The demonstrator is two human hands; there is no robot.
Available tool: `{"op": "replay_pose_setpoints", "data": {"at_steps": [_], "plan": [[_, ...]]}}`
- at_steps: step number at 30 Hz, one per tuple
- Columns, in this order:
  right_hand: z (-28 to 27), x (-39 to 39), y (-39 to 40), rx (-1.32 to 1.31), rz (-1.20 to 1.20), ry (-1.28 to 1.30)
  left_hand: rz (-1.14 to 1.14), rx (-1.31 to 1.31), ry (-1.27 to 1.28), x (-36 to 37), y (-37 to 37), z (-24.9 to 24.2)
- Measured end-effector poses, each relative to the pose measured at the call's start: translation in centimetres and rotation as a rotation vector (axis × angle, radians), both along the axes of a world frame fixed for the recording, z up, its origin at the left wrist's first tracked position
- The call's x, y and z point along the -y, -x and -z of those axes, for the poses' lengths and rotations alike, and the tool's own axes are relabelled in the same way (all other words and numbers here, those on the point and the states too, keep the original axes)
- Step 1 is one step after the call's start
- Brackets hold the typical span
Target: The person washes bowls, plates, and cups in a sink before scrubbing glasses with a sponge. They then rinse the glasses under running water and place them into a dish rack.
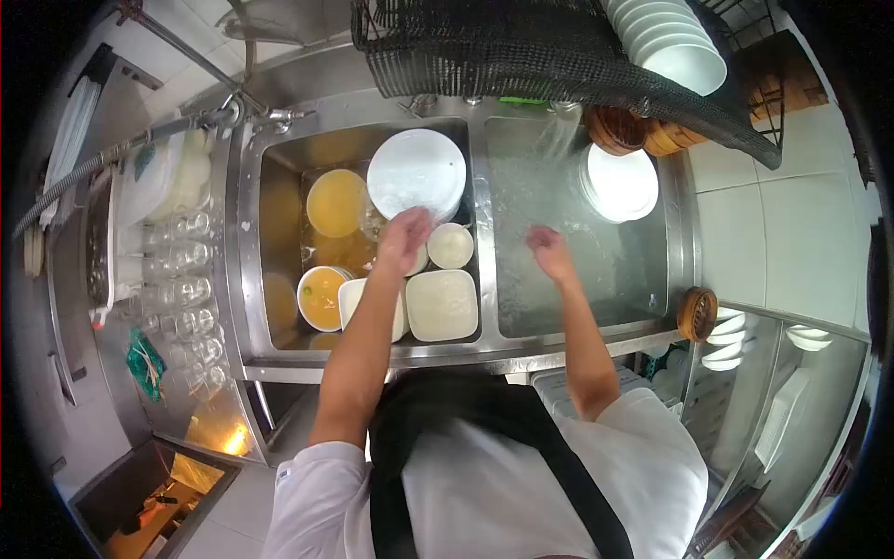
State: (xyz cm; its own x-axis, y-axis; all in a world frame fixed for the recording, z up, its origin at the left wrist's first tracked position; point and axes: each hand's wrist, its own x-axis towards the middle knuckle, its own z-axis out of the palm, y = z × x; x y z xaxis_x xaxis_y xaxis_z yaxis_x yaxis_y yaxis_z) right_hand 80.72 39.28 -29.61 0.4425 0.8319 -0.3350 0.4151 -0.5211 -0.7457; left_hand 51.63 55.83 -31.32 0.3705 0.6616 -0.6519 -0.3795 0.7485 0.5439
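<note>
My left hand (pixel 407 238) is over the left sink basin, its fingertips right at the near rim of a stack of round white plates (pixel 416 172). Below and beside it are a small white bowl (pixel 451 246) and squarish white dishes (pixel 442 306). Bowls of yellowish liquid (pixel 336 202) stand further left in the same basin. Over the water (pixel 577 279) of the right basin, my right hand (pixel 549 250) has slightly bent fingers apart, with nothing visible in them. More round white plates (pixel 622 183) sit in that water at the far right.
A tap (pixel 564 110) pours water into the right basin. Above it hangs a black mesh rack (pixel 521 65) with stacked white bowls (pixel 684 63). Bamboo steamers (pixel 615 129) stand behind the basin's right end. Glasses (pixel 191 287) line the left counter. A steel divider (pixel 481 214) separates the basins.
</note>
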Motion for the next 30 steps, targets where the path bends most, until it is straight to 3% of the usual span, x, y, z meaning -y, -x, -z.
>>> {"op": "replay_pose_setpoints", "data": {"at_steps": [1,2,4,6,8,9,11,13,15,17,18,20,21,22,24,25,26,27,28,30], "plan": [[4.2,2.3,-2.4,0.214,0.11,0.016,-0.026,-0.079,0.021,-0.6,1.2,-0.3],[8.3,4.7,-5.6,0.198,0.139,0.136,-0.045,-0.122,0.034,-0.8,2.5,-0.4],[10.0,8.5,-6.6,0.032,0.443,0.09,-0.088,-0.209,0.062,-0.7,4.7,-0.4],[16.7,11.8,-8.8,-0.371,0.942,0.286,-0.111,-0.268,0.078,0.2,5.4,-0.4],[14.9,11.6,-5.9,-0.934,1.058,-0.101,-0.066,-0.306,0.068,1.3,5.3,0.0],[14.1,11.3,-5.2,-1.211,1.09,-0.311,-0.009,-0.315,0.048,1.8,4.9,0.4],[16.7,10.5,-6.8,-1.618,0.711,-0.221,0.082,-0.309,0.047,2.6,3.0,-0.1],[6.7,3.8,-2.1,-1.427,0.758,-0.166,0.139,-0.286,0.097,3.5,0.7,-1.2],[0.1,0.0,0.4,-1.597,0.256,-0.146,0.243,-0.247,0.075,3.6,-1.4,-0.9],[-8.8,-2.7,4.3,-1.41,-0.091,-0.192,0.279,-0.216,0.044,3.1,-3.6,-0.9],[-9.5,-2.8,4.5,-1.275,-0.141,-0.207,0.283,-0.111,0.014,2.1,-4.2,1.7],[-10.4,-3.3,4.4,-0.998,-0.243,-0.234,0.211,0.018,-0.114,0.8,-5.3,0.7],[-9.7,-3.3,3.7,-0.808,-0.121,-0.204,0.173,0.084,-0.18,0.3,-5.7,-0.5],[-8.0,-3.0,2.4,-0.618,-0.003,-0.172,0.063,-0.022,-0.092,0.2,-5.9,-6.3],[3.1,-0.6,-2.4,-0.134,0.294,-0.089,0.029,-0.059,-0.126,-1.5,-4.4,-5.4],[6.6,1.5,-4.9,0.219,0.218,0.057,0.003,-0.082,-0.139,-2.2,-3.4,-4.9],[9.2,3.9,-6.1,0.313,0.305,0.141,-0.068,-0.075,-0.132,-2.5,-2.5,-4.9],[13.9,6.6,-7.6,0.308,0.456,0.117,-0.101,-0.088,-0.131,-2.6,-1.7,-4.6],[15.7,8.6,-7.5,0.092,0.716,0.083,-0.141,-0.104,-0.125,-2.4,-0.8,-3.9],[14.5,10.4,-6.6,-0.607,1.255,0.11,-0.197,-0.109,-0.122,-1.5,1.4,-1.5]]}}
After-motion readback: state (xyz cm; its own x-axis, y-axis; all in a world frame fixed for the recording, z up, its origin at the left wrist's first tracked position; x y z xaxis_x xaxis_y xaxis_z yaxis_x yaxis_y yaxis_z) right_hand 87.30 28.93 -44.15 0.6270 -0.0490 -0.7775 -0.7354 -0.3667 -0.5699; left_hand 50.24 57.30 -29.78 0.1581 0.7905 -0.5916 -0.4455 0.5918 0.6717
